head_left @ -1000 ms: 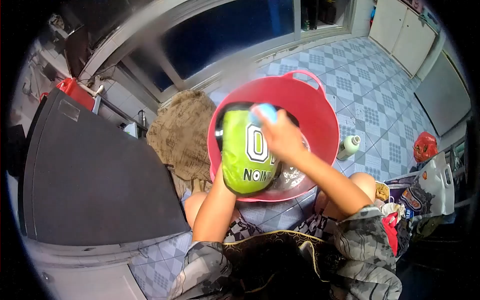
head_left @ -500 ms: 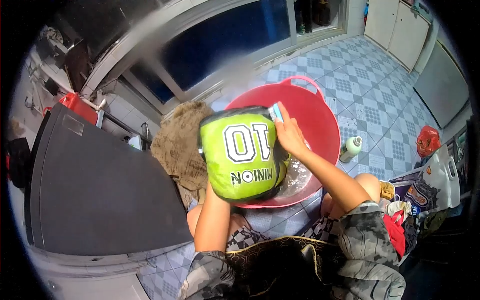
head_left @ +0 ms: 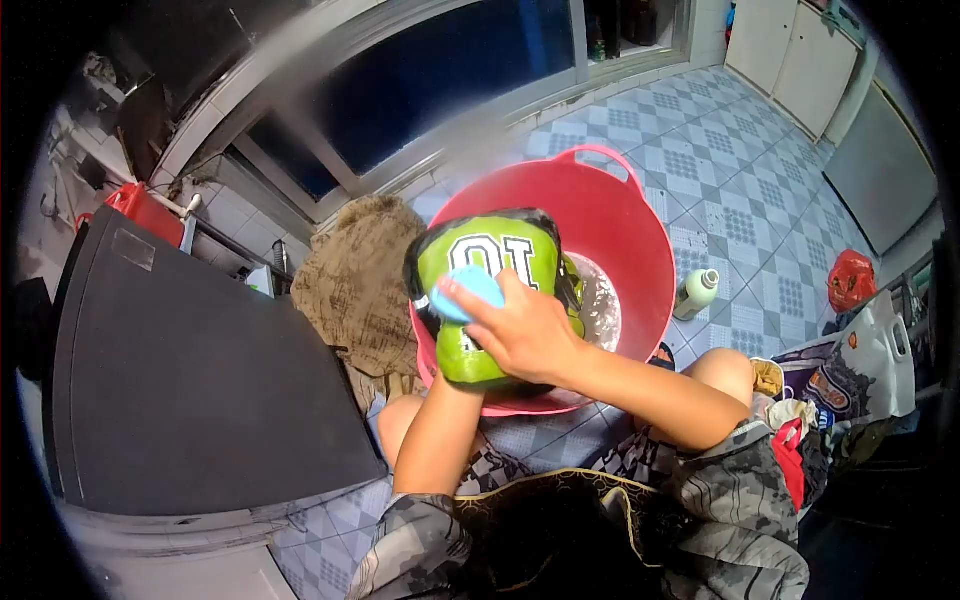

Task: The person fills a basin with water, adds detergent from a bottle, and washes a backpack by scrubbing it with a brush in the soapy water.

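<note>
A green and black bag (head_left: 465, 362) with a large white "10" is held tilted over the pink tub (head_left: 645, 240). My left hand (head_left: 456, 385) goes in under or behind the bag and bears it up; its fingers are hidden. Closed round a light blue scrub brush (head_left: 472, 292), my right hand (head_left: 528, 335) presses it onto the bag's front, over the lower part of the number. Clear water (head_left: 600, 320) shows in the tub's bottom, partly behind the right forearm.
A brown cloth (head_left: 355, 285) lies left of the tub, beside a dark grey cabinet-like block (head_left: 210, 360). On the tiled floor (head_left: 745, 225) at right stand a pale green bottle (head_left: 697, 293) and, further off, a red plastic bag (head_left: 852, 281).
My right hand has moved the brush from the bag's upper right edge down and left onto its front, now covering part of the number. The left hand still bears the bag.
</note>
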A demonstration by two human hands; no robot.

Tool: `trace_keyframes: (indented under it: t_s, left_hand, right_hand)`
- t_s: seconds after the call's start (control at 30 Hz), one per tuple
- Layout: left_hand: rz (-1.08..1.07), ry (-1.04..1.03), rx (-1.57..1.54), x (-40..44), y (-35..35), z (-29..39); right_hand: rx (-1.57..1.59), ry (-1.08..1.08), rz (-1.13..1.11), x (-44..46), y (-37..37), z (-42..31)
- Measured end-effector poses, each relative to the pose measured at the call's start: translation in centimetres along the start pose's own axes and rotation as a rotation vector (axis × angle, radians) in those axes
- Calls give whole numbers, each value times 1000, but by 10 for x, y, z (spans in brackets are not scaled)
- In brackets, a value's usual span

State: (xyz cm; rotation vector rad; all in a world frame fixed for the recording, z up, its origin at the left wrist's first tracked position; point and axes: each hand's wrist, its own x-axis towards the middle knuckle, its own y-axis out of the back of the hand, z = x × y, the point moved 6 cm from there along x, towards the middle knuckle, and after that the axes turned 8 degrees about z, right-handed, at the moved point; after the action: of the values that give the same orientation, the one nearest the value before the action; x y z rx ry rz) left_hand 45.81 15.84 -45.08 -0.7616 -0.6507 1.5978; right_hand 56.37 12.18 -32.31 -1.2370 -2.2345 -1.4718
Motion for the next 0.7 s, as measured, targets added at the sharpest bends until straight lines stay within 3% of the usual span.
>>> trace_keyframes:
  t_s: [0.03,0.1,0.17,0.2,0.23,0.3,0.4,0.43,0.5,0.53,0.63,0.67,0.7]
  left_hand:
    - [7,-6,1,-3,2,5]
    - [18,-28,6,-8,6,21]
    - [19,-47,21,-11,7,31]
    - [13,-53,28,-8,4,34]
    - [11,-54,24,-9,4,35]
    - [23,-56,22,-10,6,36]
    - [34,-56,24,-13,8,33]
    - [36,-55,26,-15,8,34]
    - [31,-59,37,-16,8,34]
    - [29,-57,35,-16,8,34]
    - [38,-58,23,-16,9,34]
    - [43,-62,20,-17,11,37]
    - [46,-65,19,-17,10,39]
  right_hand:
    - [7,-8,2,1,-1,11]
    - [-277,-406,-46,10,3,72]
    - [-295,-510,28,6,5,125]
    - [-301,-534,-16,5,4,108]
    - [-214,-447,110,2,-6,96]
    - [-46,-122,108,-1,-11,38]
    - [-172,-240,-103,2,-9,41]
    - [-190,-446,-54,3,-2,78]
    - [-226,-489,13,6,12,96]
    - [-255,-492,-36,-2,1,89]
    - [-51,-46,40,-13,-12,15]
    - [-89,-249,-140,-11,-18,35]
    - [-119,-336,-48,-12,-15,66]
